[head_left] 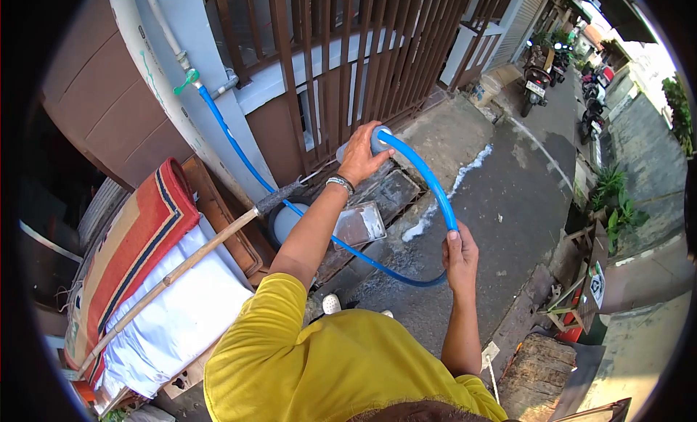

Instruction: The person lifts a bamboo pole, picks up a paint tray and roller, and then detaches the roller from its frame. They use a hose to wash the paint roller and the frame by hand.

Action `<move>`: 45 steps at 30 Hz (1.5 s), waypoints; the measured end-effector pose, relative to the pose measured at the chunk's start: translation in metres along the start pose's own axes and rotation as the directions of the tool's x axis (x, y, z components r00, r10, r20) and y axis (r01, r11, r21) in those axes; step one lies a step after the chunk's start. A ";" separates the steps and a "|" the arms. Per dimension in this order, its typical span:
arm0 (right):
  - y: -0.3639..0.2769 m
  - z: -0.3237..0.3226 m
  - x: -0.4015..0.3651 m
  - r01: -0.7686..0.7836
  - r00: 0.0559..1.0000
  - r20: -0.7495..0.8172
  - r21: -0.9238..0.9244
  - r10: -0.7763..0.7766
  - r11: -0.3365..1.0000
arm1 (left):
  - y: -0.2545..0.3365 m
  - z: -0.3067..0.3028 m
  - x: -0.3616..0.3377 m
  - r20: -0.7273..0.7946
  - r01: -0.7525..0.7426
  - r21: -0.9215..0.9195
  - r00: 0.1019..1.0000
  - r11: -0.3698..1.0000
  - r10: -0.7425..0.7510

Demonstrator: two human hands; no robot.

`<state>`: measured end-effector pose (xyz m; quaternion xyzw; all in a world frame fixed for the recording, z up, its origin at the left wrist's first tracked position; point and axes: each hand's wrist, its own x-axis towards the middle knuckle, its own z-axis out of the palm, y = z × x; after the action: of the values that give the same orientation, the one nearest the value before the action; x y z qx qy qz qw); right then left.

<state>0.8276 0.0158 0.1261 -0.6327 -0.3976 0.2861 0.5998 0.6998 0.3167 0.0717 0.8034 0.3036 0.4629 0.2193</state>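
Observation:
A blue hose (430, 177) arches between my two hands. My left hand (361, 159) is wrapped round a greyish, see-through container (377, 141) that looks like a plastic bottle, with the hose end at its mouth. Lower down on the right, my right hand (462, 256) grips the hose between thumb and fingers. From there the hose loops back under my left forearm and up to a tap with a green handle (190, 80) on the wall. Below my left hand lies a wet rectangular pan (361, 226) with white suds in it.
A wooden pole (210, 246) with a grey fuzzy head leans across white sheeting (178, 306) and a red-striped rug (138, 240). Brown gate bars (377, 66) stand ahead. White foam (465, 171) streaks the wet pavement. Motorcycles (536, 84) are parked up the alley; a log (537, 375) lies right.

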 end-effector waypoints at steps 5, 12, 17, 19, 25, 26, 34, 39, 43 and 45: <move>0.002 0.001 -0.001 0.008 1.000 -0.007 -0.009 -0.008 1.000 | -0.006 0.002 0.002 0.019 0.045 -0.048 0.999 0.998 -0.044; 0.000 0.003 -0.001 -0.004 1.000 0.002 0.003 0.004 1.000 | -0.005 0.001 -0.002 -0.017 0.079 -0.020 0.997 0.997 -0.079; 0.000 0.004 0.001 0.007 1.000 0.004 -0.003 -0.007 1.000 | -0.003 -0.003 -0.005 -0.025 0.073 0.066 0.997 0.995 -0.071; 0.000 0.004 0.002 0.010 1.000 0.004 -0.009 -0.010 1.000 | 0.001 -0.002 -0.014 -0.074 0.070 0.068 0.995 0.995 -0.065; -0.003 0.004 0.002 -0.016 1.000 0.009 -0.005 0.016 1.000 | 0.022 0.011 -0.099 -0.187 0.174 0.018 0.968 0.985 -0.167; -0.002 0.003 0.002 -0.020 1.000 0.013 -0.005 0.020 1.000 | 0.025 0.013 -0.120 -0.132 0.213 -0.020 0.968 0.977 -0.213; 0.003 0.002 0.002 -0.029 0.999 0.025 -0.006 0.030 1.000 | 0.042 0.005 -0.221 0.275 0.477 -0.153 0.862 0.865 -0.426; 0.002 0.000 0.003 -0.021 0.999 0.032 -0.018 0.022 1.000 | 0.018 0.007 -0.230 0.295 0.540 -0.160 0.825 0.826 -0.482; -0.001 -0.001 0.005 -0.038 0.999 0.012 -0.022 0.038 0.999 | 0.007 0.014 -0.230 0.273 0.542 -0.201 0.831 0.816 -0.485; -0.003 -0.002 0.006 -0.049 0.999 0.010 -0.021 0.049 0.999 | 0.006 0.017 -0.228 0.275 0.552 -0.225 0.827 0.803 -0.491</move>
<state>0.8315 0.0199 0.1298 -0.6469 -0.3881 0.3000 0.5838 0.6285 0.1535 -0.0719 0.6890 0.4173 0.3397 0.4855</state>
